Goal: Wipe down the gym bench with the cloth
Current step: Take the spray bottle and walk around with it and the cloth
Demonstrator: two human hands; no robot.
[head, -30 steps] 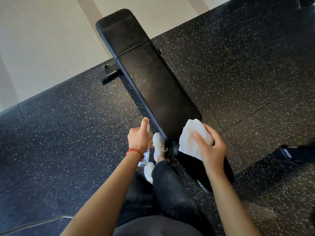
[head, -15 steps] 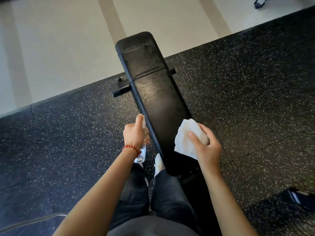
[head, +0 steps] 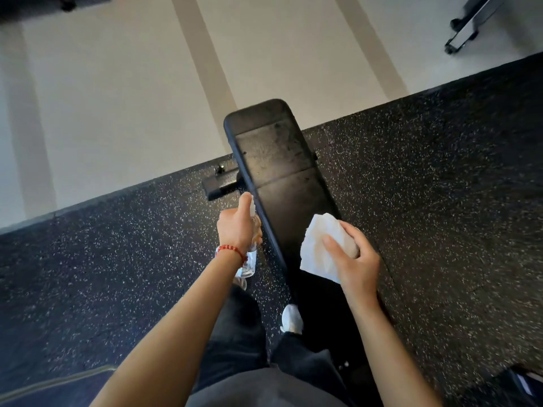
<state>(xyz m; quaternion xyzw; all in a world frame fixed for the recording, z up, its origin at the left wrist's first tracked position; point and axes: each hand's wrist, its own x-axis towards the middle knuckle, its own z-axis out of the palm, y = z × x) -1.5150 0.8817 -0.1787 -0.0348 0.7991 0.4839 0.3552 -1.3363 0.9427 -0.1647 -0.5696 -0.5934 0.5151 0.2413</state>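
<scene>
A long black padded gym bench (head: 282,174) runs from the middle of the view down toward me, its far pad showing a dull wet film. My right hand (head: 352,259) grips a crumpled white cloth (head: 318,248) over the bench's right edge. My left hand (head: 238,227) holds a small clear spray bottle (head: 249,261) just left of the bench, index finger on the nozzle at the top. A red bead bracelet circles the left wrist.
The bench stands on black speckled rubber flooring (head: 117,259), which ends at a pale floor (head: 117,98) beyond. The bench's foot bar (head: 220,186) sticks out left. A wheeled metal frame (head: 467,27) sits at the top right. My legs and white shoe (head: 291,318) are beside the bench.
The view has tilted up and I have moved further along the bench. Both hands have travelled forward toward the far pad, still holding the bottle and the cloth.
</scene>
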